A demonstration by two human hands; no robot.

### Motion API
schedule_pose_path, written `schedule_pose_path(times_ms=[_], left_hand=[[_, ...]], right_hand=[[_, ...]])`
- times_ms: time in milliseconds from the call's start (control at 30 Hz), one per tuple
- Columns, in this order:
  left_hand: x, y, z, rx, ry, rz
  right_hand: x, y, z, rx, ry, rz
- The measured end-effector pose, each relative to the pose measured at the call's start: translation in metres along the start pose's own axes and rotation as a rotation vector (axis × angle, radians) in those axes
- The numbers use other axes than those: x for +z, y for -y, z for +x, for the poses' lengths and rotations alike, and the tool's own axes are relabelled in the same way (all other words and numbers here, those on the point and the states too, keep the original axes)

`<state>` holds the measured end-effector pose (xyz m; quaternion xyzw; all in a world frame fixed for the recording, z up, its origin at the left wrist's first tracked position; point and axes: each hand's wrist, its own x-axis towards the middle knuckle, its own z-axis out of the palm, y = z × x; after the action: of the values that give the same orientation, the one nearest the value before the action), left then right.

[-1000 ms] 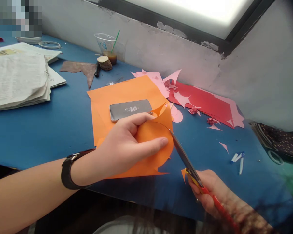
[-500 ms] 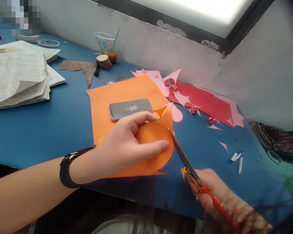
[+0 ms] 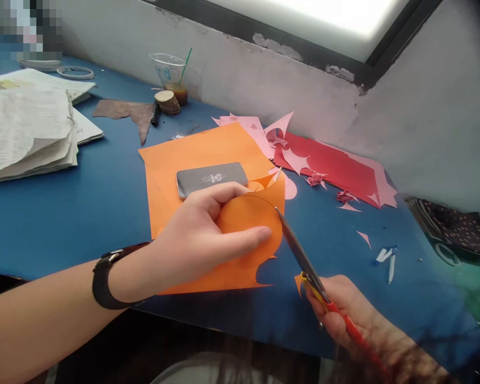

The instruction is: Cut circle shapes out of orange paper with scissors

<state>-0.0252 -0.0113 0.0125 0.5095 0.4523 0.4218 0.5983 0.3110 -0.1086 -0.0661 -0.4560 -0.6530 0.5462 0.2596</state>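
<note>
My left hand (image 3: 200, 234), with a dark band round its wrist, holds a piece of orange paper (image 3: 252, 213). Its thumb presses on a rounded part of the sheet, and the other fingers are partly hidden. My right hand (image 3: 340, 304) grips a pair of scissors (image 3: 304, 261) with red and yellow handles. Their tips meet the curved edge of the rounded part at its upper right. Under and behind the held piece lies a larger orange sheet (image 3: 208, 144), and a dark smartphone (image 3: 212, 177) rests on it. A small orange scrap (image 3: 298, 284) is beside my right hand.
Pink cut-outs (image 3: 280, 130) and red paper (image 3: 328, 162) lie toward the wall. Small white-and-blue pieces (image 3: 391, 266) are at right. A stack of papers (image 3: 28, 128) lies left. A plastic cup (image 3: 170, 74) with a green straw stands near a wood slice (image 3: 167, 101).
The scissor tips have moved slightly up along the curved edge. The orange paper has turned a little in my left hand, and its outer strip by the tips now lifts higher.
</note>
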Motion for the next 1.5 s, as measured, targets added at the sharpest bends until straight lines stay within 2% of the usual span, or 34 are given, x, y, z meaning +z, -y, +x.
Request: schedule_pose_path(times_ms=[167, 333, 467, 733, 1067, 1300, 1500], left_hand=[[0.000, 0.000, 0.002, 0.011, 0.000, 0.056], [0.000, 0.000, 0.002, 0.013, -0.031, 0.074], [0.000, -0.002, 0.001, 0.008, 0.035, 0.010], [-0.002, 0.002, 0.002, 0.020, 0.090, -0.069], [-0.004, 0.005, 0.004, -0.021, 0.155, -0.202], [-0.003, 0.005, 0.002, -0.018, 0.145, -0.183], [0.001, 0.002, 0.001, -0.038, 0.134, -0.192]], right_hand=[[0.003, -0.001, 0.007, -0.124, 0.008, 0.057], [0.004, 0.002, 0.012, -0.132, 0.005, 0.050], [0.004, 0.002, 0.012, -0.177, 0.009, 0.077], [0.003, 0.003, 0.012, -0.095, 0.022, 0.069], [0.007, 0.004, 0.015, -0.216, -0.010, 0.033], [0.007, -0.001, 0.011, -0.176, -0.010, 0.031], [0.006, -0.005, 0.012, -0.082, 0.015, 0.196]])
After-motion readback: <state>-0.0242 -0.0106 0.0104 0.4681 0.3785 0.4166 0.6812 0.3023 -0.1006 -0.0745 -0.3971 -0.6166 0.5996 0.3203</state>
